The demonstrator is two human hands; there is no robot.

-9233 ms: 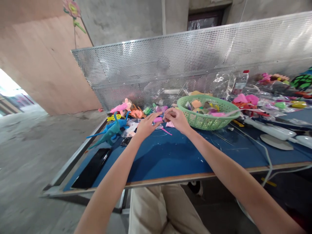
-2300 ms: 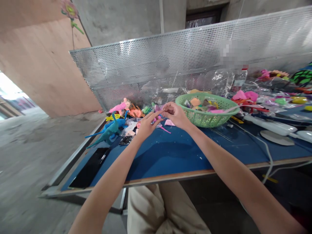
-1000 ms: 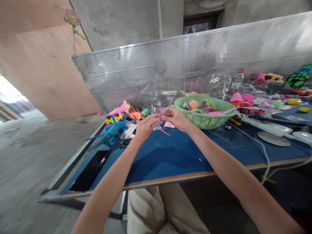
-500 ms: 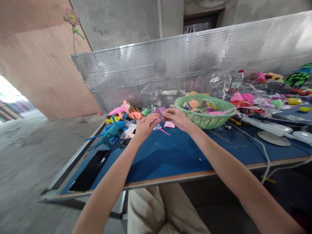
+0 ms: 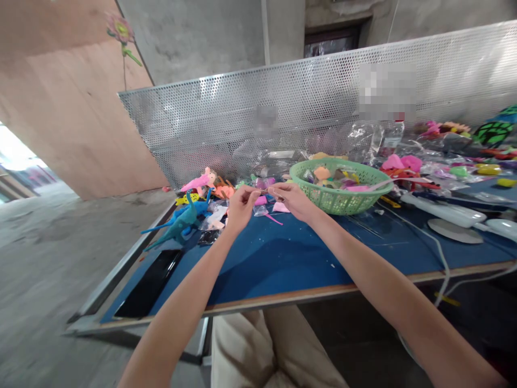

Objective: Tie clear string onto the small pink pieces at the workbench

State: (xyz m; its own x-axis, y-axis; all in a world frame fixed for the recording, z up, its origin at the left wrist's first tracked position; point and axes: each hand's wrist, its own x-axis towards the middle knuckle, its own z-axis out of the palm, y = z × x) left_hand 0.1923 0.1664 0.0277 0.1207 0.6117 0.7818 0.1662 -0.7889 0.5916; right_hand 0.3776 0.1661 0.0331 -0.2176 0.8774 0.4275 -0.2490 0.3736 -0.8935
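My left hand [image 5: 241, 207] and my right hand [image 5: 291, 198] meet above the blue tabletop [image 5: 278, 258], fingertips pinched close together. Between them is something small and thin; its kind is too small to make out. Just under the fingers lie a magenta piece in a clear plastic bag [image 5: 260, 209] and a pale pink block [image 5: 280, 207]. A thin pink strip [image 5: 274, 219] points toward me on the table. To the right of my right hand stands a green plastic basket [image 5: 343, 200] holding several coloured lumps that look like modelling clay.
Blue and teal long-necked dinosaur figures [image 5: 183, 222] stand at the left, behind a black phone-like slab [image 5: 149, 284]. White tools with a cord [image 5: 442, 209] lie at the right. A perforated metal panel [image 5: 242, 118] closes the back; a plastic bottle [image 5: 393, 134] stands before it.
My left hand has turned, its fingers now curled into a pinch and drawn slightly away from my right fingertips. The right hand stays nearly in place.
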